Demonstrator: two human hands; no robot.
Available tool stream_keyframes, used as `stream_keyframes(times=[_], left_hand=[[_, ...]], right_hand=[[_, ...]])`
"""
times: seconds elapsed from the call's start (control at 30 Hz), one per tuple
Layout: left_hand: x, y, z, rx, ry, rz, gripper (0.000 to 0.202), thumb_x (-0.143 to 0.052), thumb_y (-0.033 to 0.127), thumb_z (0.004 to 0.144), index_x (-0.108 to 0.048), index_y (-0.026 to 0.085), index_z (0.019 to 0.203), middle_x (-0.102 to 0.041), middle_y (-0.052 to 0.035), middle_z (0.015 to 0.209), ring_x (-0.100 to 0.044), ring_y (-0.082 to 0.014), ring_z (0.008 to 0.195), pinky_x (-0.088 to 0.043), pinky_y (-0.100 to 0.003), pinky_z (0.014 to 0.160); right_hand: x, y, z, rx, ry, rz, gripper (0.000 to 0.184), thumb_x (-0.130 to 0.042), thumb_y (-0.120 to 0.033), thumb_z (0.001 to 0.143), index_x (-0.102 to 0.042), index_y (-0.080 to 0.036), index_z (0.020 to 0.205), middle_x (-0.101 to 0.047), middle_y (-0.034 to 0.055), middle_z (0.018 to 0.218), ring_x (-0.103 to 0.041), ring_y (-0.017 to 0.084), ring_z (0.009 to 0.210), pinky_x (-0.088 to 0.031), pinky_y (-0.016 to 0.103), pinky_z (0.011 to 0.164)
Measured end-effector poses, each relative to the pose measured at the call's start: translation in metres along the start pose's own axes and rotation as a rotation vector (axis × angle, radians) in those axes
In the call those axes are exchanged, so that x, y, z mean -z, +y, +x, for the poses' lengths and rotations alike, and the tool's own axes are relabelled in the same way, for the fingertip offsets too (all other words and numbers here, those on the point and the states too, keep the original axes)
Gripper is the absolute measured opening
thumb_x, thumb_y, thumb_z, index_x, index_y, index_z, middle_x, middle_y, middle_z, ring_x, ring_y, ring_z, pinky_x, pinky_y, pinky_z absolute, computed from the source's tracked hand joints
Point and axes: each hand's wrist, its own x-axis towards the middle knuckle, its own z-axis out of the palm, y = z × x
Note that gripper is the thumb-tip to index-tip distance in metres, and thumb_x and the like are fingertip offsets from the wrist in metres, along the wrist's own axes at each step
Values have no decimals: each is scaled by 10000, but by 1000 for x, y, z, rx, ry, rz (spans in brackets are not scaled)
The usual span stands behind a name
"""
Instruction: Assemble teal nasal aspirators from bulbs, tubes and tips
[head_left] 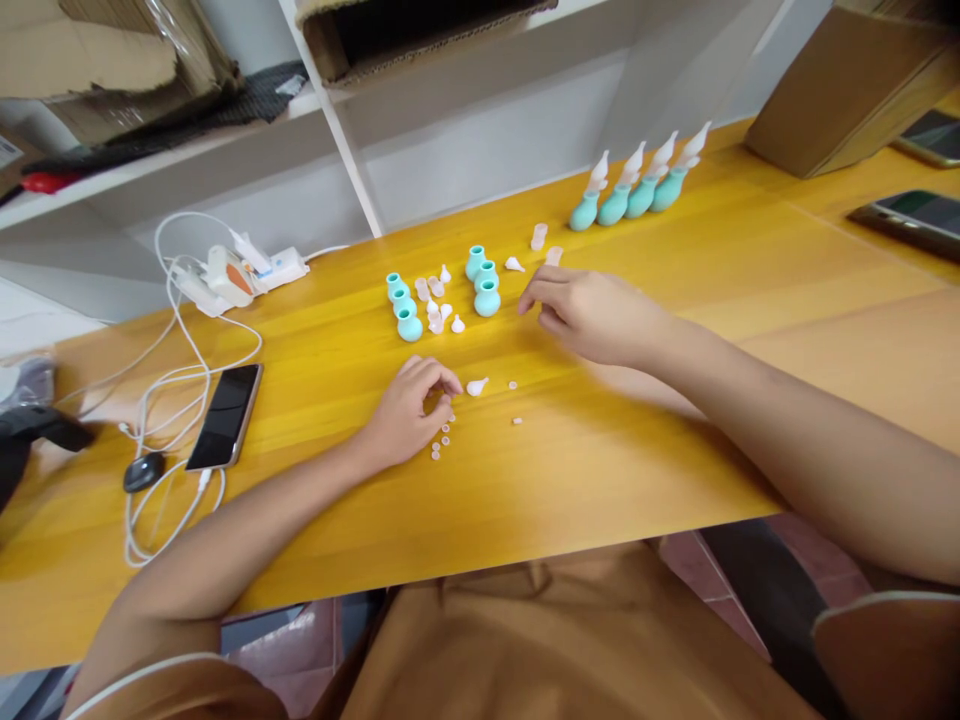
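Brown clothing (562,640) sits nearest; four tipped bulbs (640,197) look finished, six open bulbs (487,299) lack tips. Left hand (411,412) and right hand (596,315) curl their fingers narrowly; whether holding anything, cannot tell.

9 o'clock: smartphone (225,417), white cable (203,480) plugged in, on counter (592,480) | 10 o'clock: power strip (286,267) with plugged-in adapter (229,276) | 12 o'clock: cardboard box (427,50) on white shelving (351,165) | 2 o'clock: closed brown carton (847,95)

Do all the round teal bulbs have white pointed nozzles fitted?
No, six round teal bulbs stand with open necks and nothing fitted in them.
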Motion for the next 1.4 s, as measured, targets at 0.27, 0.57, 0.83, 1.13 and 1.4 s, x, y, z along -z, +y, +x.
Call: stream_keyframes(times=[0.27,0.57,0.83,1.13,1.4], left_hand=[[1,5,0,-14,-25,64,188,-565,64,953,-630,217,1041,-682,-36,1051,-596,-219,1015,-485,-387,936],[5,8,-3,-47,-54,36,348,-508,6,824,-595,219,1085,-640,-40,1031,-573,-231,993,-480,-389,881],[5,10,-4,-71,-57,78,316,-543,14,788,-566,221,1026,-588,-21,949,-539,-219,916,-456,-368,829],[4,16,-4,-215,-250,145,317,-596,65,764,-549,218,1039,-604,-45,981,-539,-241,942,-478,-372,845],[1,15,-5,-131,-203,243,269,-597,71,812,-559,215,1036,-603,-44,966,-526,-245,949,-473,-376,857]], right_hand=[[47,18,-6,-358,229,-157,376,-430,-63,962,-733,-191,1144,-750,126,1256,-690,266,1095,-473,350,876],[57,41,-16,-633,-282,-337,332,-639,-404,1034,-774,-190,1248,-754,178,1285,-656,264,991,-350,369,739],[41,36,-6,-592,-585,-318,274,-534,-239,1062,-753,-146,1198,-731,192,1314,-661,249,1025,-353,349,721],[31,1,-8,-396,-385,-353,253,-514,-230,1046,-706,-142,1185,-752,151,1268,-697,261,1024,-285,322,651],[31,-20,-6,-351,-281,-304,301,-482,-289,1024,-698,-182,1204,-738,162,1327,-711,294,905,-351,344,662]])
